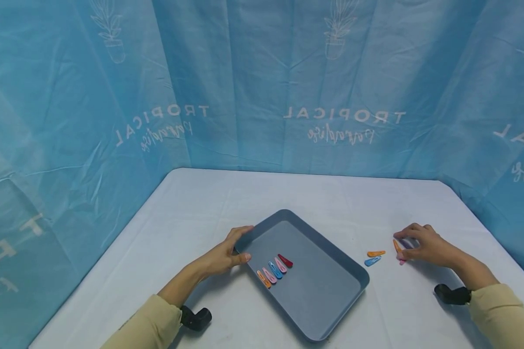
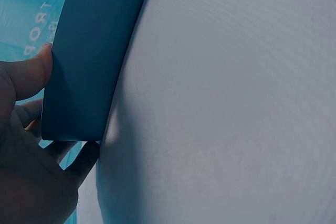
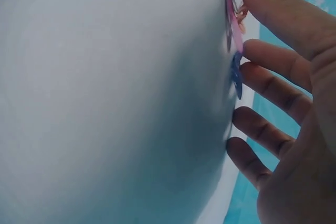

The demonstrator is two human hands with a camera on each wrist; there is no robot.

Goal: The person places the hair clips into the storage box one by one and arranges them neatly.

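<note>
**Hands at a gray tray and colorful hair clips**

At lower center of the head view, a gray tray (image 1: 314, 300) sits on a white-covered desk (image 1: 209, 194), holding a row of five hair clips (image 1: 275, 270). The left hand (image 1: 222, 254) grips its left corner, thumb over the rim. At lower right, the right hand (image 1: 428, 247) curves, thumb and fingertips apart, around an orange clip (image 1: 397, 245); whether it pinches it, I cannot tell. Just left lie a second orange clip (image 1: 376, 253) and a blue clip (image 1: 373, 261).
</note>
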